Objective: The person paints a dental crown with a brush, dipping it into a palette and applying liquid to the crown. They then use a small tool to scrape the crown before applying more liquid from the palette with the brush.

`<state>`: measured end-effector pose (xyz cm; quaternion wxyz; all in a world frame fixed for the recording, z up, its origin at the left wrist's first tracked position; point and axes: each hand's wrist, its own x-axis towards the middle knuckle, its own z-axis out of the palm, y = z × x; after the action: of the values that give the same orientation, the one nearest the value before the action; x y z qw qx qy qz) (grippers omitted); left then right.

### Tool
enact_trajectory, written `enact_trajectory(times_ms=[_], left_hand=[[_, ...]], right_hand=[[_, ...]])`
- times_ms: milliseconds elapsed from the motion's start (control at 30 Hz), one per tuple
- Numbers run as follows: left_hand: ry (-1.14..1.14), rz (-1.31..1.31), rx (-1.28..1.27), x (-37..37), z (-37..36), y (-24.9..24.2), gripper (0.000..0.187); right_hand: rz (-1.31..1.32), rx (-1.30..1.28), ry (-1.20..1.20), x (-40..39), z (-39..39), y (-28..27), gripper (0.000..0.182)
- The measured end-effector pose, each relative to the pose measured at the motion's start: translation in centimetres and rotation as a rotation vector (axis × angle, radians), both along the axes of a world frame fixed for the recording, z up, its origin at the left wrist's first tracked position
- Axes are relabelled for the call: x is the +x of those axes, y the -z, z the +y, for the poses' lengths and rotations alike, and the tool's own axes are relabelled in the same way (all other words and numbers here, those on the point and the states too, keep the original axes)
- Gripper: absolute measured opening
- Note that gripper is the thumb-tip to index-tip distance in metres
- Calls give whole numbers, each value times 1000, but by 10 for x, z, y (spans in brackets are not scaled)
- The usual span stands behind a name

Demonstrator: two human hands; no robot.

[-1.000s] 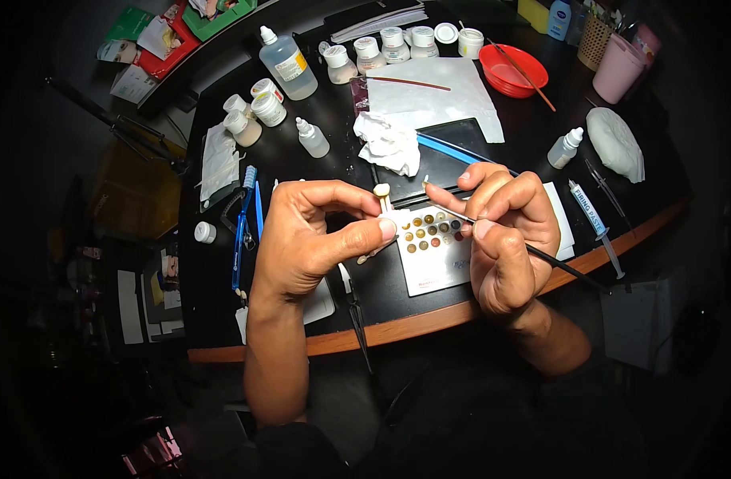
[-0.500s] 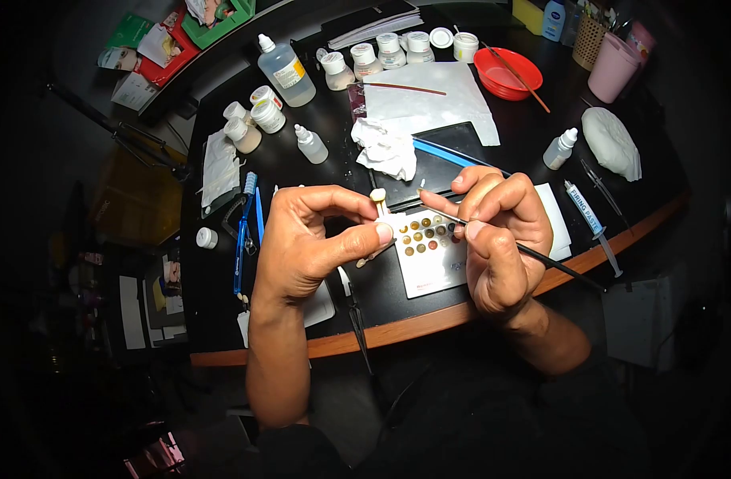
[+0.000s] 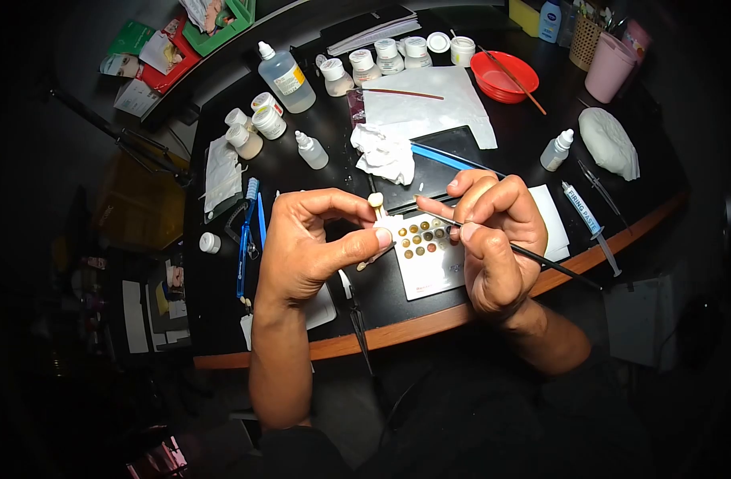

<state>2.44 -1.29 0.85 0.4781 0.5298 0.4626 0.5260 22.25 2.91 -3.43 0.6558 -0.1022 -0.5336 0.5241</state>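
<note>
Thumb and index finger of my left hand (image 3: pixel 302 251) pinch a pale stand that carries a small yellowish-white dental crown (image 3: pixel 376 199). The lower part of the stand is partly hidden by the fingers. My right hand (image 3: pixel 501 255) grips a thin dark-handled brush (image 3: pixel 559 269) between thumb and fingers. The brush tip points left toward the crown and stays a little apart from it. Beneath and between both hands lies a white palette (image 3: pixel 429 279) with rows of brown, yellow and grey colour wells, partly covered by my right hand.
A crumpled tissue (image 3: pixel 384 156) and a blue-edged dark tray (image 3: pixel 449 184) lie beyond the hands. Several jars, a large bottle (image 3: pixel 287 80) and a red bowl (image 3: pixel 493 80) stand farther back. At right are a dropper bottle (image 3: pixel 556 150) and a firing paste syringe (image 3: pixel 585 214).
The whole view has shifted slightly. Both hands keep nearly the same pose, with the brush tip still close to the crown.
</note>
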Motion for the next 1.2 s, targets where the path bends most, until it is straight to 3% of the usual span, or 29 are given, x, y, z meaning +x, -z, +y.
enact_trajectory(times_ms=[1200], left_hand=[[-13, -26, -2, 2, 0, 1, 22]], right_hand=[[23, -5, -39, 2, 0, 1, 7]])
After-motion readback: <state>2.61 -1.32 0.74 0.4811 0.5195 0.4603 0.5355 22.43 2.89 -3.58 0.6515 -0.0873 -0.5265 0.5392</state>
